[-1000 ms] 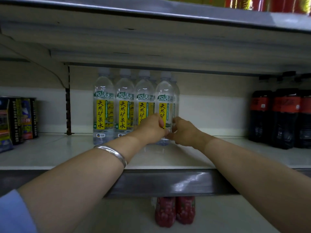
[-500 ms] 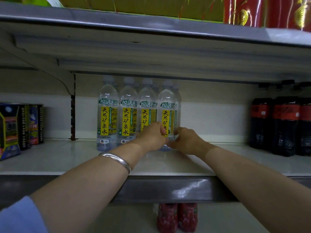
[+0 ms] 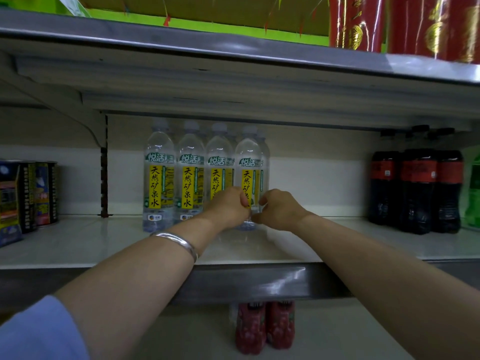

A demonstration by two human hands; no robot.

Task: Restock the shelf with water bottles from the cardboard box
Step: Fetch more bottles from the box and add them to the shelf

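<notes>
Clear plastic is what both hands close on — the left hand (image 3: 228, 207) and the right hand (image 3: 279, 210) have their fingers curled round the lower part of the rightmost water bottle (image 3: 248, 175), one from each side, the thumbs nearly meeting in front of its yellow label. That bottle stands upright on the white shelf (image 3: 78, 242), at the right end of a front row of four like bottles (image 3: 188, 175); more caps show just behind them, so a second row stands at the back. A silver bangle (image 3: 179, 242) circles the left wrist, and a pale blue sleeve (image 3: 33, 331) shows at the lower left edge. Farther out on the same shelf, dark cola bottles (image 3: 415, 188) with red labels stand well apart to the right, and printed cans (image 3: 28, 196) sit at the far left. Above, the next shelf carries a green and brown carton (image 3: 197, 11) and red packages (image 3: 405, 24) — below, two red bottles (image 3: 265, 326) stand side by side.
</notes>
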